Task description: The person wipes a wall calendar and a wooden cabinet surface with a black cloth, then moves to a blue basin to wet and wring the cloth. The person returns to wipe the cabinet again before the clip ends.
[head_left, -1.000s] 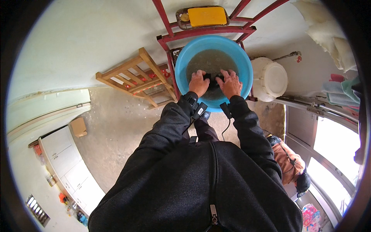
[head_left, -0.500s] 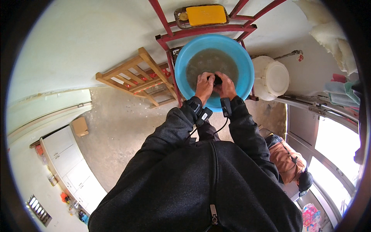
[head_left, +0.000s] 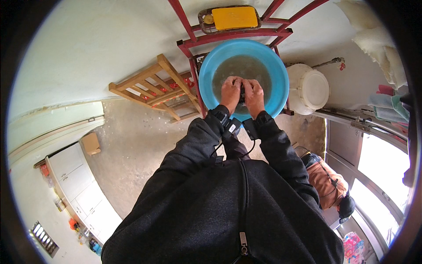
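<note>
A round blue basin [head_left: 280, 83] holds murky grey-brown water [head_left: 241, 66]. Over the water, my left hand [head_left: 230, 93] and my right hand [head_left: 253, 93] are pressed together side by side, fingers curled inward. Between them shows a small dark wet item [head_left: 242, 91], perhaps cloth; its kind is mostly hidden by my fingers. Both hands are closed on it. Black sleeves reach down to my wrists, where dark straps with small boxes and a cable sit.
A dark red metal stand [head_left: 237, 34] surrounds the basin, with a yellow soap bar [head_left: 235, 17] on a tray above. Right of it is a white lidded bucket [head_left: 310, 88]; left, a wooden slatted chair [head_left: 160, 86]. Another person [head_left: 327, 182] is at the lower right, near glass doors.
My hands have drawn closer together and turned, backs now facing up, still holding the dark item. They have shifted slightly within the basin.
</note>
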Tool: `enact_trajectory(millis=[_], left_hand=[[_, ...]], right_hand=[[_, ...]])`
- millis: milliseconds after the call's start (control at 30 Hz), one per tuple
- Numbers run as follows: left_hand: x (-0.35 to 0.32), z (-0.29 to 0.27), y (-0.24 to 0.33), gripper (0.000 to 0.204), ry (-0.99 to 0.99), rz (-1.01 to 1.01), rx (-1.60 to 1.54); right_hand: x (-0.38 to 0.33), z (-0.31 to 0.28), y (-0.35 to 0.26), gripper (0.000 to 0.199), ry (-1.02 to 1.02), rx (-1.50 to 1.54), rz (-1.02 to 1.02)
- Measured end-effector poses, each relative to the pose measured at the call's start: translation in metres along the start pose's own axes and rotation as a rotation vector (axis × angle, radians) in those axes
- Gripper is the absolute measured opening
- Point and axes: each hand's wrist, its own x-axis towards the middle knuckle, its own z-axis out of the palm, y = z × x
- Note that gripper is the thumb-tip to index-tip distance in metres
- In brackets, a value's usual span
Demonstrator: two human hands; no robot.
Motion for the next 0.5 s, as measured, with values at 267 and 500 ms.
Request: enact_trajectory(millis=[267,500], left_hand=[[0.011,-0.035,-0.024,0.032,0.068,0.027,0.246],[0.005,-0.01,-0.068,0.053,-0.232,0.119,0.645]], right_hand=[[0.002,-0.039,0.02,0.046,-0.04,-0.076,0.054],[-0.02,-0.008,0.046,0.035,-0.498,-0.69,0.048]])
